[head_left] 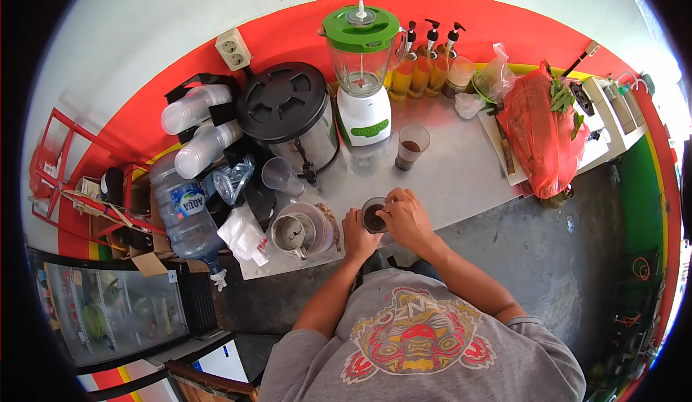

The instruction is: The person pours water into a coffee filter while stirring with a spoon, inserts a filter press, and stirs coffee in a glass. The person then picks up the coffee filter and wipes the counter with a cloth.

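Both hands on a cup of dark drink at the bench's near edge

I see my left hand [358, 233] wrapped around the side of the plastic cup [374, 217] and my right hand [408, 217] closed over its rim from 3 o'clock, so the cup sits pinched between them at the front lip of the bench [461, 175]; I judge a hard squeeze or a slip here could buckle the thin wall and spill the drink off the edge onto my lap. Counting from largest: one red bag [538, 131] at 2 o'clock, one water jug [184, 214] at 9 o'clock, one black-lidded dispenser [287, 106] at 11, one blender [362, 70] at 12, two lying cup stacks [194, 110], three pump bottles [422, 63], one metal strainer cup [292, 232], one second filled cup [411, 147], one empty cup [277, 175].
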Demonstrator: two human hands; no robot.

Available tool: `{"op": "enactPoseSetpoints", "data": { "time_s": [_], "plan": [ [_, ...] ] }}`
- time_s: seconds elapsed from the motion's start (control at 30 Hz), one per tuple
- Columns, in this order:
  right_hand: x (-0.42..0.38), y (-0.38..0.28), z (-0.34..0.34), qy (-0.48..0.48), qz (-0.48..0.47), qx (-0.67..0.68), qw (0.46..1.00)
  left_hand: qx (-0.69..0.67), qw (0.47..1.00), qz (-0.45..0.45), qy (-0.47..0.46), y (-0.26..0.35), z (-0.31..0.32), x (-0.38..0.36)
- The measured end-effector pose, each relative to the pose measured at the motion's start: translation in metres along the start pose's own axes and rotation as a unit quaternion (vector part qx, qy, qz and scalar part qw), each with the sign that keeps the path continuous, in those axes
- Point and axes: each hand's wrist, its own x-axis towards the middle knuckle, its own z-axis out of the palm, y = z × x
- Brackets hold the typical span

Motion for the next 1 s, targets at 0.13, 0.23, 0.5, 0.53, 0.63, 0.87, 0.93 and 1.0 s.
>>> {"op": "enactPoseSetpoints", "data": {
  "time_s": [0.13,0.23,0.5,0.53,0.63,0.87,0.93,1.0],
  "plan": [
    [0.002,-0.002,-0.001,0.036,0.012,0.036,0.999,-0.014,1.0,-0.013,-0.006,0.001,-0.001,0.0],
    [0.002,0.0,-0.002,0.041,-0.008,0.005,0.999,0.0,1.0,0.011,0.009,0.002,-0.002,0.0],
    [0.004,-0.003,0.001,0.028,-0.001,0.007,1.0,0.003,1.0,-0.004,0.006,0.001,0.001,-0.001],
    [0.004,-0.001,0.001,0.028,-0.002,0.006,1.0,0.016,1.0,0.011,0.008,-0.001,0.001,-0.001],
    [0.004,0.0,0.002,-0.031,-0.03,-0.021,0.999,0.006,1.0,0.012,0.005,0.003,-0.003,0.001],
    [0.005,0.001,0.004,-0.003,-0.012,-0.005,1.0,0.011,1.0,0.014,0.008,0.004,-0.005,0.001],
    [0.006,0.0,0.001,0.004,-0.009,0.015,1.0,-0.001,1.0,0.003,0.005,0.005,-0.004,0.001],
    [0.008,-0.004,-0.001,0.044,-0.002,0.035,0.998,-0.003,1.0,0.005,0.012,0.005,-0.003,0.001]
  ]
}}
